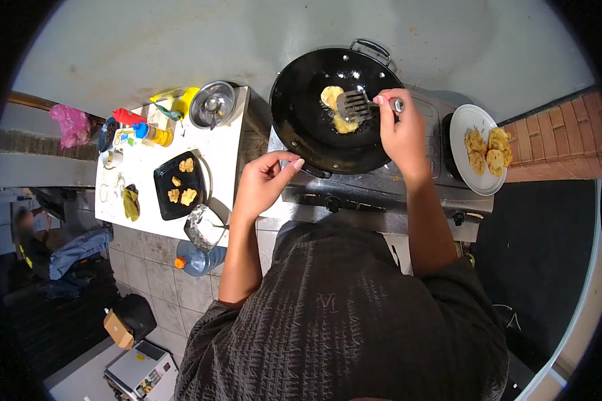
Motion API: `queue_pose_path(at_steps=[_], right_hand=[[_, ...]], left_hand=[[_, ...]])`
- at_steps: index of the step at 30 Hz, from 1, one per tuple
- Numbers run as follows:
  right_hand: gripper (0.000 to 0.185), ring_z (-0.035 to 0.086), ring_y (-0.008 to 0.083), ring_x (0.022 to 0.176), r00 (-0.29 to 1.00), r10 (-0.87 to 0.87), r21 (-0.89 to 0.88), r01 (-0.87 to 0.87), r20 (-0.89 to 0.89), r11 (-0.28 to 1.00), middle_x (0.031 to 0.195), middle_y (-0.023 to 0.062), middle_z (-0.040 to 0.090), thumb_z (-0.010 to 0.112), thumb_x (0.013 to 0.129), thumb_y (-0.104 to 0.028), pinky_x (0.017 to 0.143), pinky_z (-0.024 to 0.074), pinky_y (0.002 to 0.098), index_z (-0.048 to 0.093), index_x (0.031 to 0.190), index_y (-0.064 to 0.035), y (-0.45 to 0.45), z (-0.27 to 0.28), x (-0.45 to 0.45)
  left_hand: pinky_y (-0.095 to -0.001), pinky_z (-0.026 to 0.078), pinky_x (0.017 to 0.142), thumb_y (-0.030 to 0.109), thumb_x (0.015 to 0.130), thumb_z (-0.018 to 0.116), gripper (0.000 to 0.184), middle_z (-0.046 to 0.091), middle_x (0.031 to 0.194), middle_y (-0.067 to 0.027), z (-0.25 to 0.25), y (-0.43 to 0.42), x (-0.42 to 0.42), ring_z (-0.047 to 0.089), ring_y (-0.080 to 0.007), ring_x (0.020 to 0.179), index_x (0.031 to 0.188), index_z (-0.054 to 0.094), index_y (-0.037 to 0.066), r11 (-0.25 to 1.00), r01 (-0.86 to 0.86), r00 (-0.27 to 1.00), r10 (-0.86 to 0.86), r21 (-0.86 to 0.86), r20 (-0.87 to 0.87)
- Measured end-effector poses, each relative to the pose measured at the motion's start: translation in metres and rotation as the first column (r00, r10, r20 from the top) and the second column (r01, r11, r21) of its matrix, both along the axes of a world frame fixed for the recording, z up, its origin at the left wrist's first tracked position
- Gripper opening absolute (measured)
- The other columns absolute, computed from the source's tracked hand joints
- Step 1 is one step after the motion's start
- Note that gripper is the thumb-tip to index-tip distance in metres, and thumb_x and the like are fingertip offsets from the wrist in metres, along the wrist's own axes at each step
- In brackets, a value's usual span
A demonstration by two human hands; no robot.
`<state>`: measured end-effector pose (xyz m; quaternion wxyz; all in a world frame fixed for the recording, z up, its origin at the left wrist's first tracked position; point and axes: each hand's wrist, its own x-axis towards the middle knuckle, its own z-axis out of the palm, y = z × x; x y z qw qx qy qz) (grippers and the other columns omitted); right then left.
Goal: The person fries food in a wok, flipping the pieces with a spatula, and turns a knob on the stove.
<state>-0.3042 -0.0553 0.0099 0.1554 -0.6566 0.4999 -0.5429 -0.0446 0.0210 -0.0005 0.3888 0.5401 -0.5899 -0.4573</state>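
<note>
My right hand (405,130) grips a slotted metal spatula (354,105) by its handle, with the blade over the black wok (301,113). Under and beside the blade, pieces of frying batter (332,97) lie in the wok, partly covered by the spatula. My left hand (267,184) is at the wok's near left rim, thumb and fingers pinched together on the edge close to the lower handle. The wok stands on a metal stove (418,177). Right of it, a white plate (468,170) holds several golden fritters (495,161).
On the white table (137,220) at left are a black tray (160,194) with battered pieces, a metal bowl (201,110) with a spoon, squeeze bottles and a floury container (206,228). A water jug (201,259) stands below. Another person (37,240) is far left.
</note>
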Motion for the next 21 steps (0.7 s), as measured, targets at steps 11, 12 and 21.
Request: queue_pose_path(at_steps=[11,12,21], right_hand=[[0.011,0.064,0.031,0.069,0.991,-0.124,0.048,0.126,-0.043,0.991,0.079,0.0143,0.064,0.057,0.093,-0.015,0.063,0.0489,0.0355,0.057,0.095,-0.004,0.0,0.01,-0.002],[0.011,0.064,0.031,0.069,0.992,-0.12,0.049,0.122,-0.043,0.991,0.079,0.0143,0.064,0.057,0.093,-0.015,0.063,0.0489,0.0355,0.057,0.095,-0.004,-0.001,0.011,-0.001],[0.008,0.067,0.0239,0.07,0.992,0.071,0.055,-0.077,0.105,0.995,0.085,0.0132,0.068,0.058,0.093,-0.009,0.065,0.0508,0.0319,0.057,0.098,-0.0024,-0.009,-0.003,0.016]], left_hand=[[-0.0225,0.023,0.047,0.016,0.088,0.07,0.014,0.032,0.055,0.0093,0.003,0.003,0.002,0.028,-0.0019,0.052,0.094,0.07,0.003,1.0,-0.026,1.0,0.026,-0.007,-0.011],[-0.0225,0.023,0.047,0.016,0.088,0.07,0.014,0.032,0.055,0.0093,0.003,0.003,0.003,0.028,-0.0019,0.052,0.094,0.07,0.003,1.0,-0.03,0.999,0.03,-0.006,-0.011],[-0.0227,0.024,0.048,0.016,0.087,0.07,0.015,0.032,0.056,0.0088,-0.002,0.003,0.002,0.028,-0.0022,0.053,0.095,0.071,0.003,0.999,-0.019,1.0,0.019,-0.026,-0.001]])
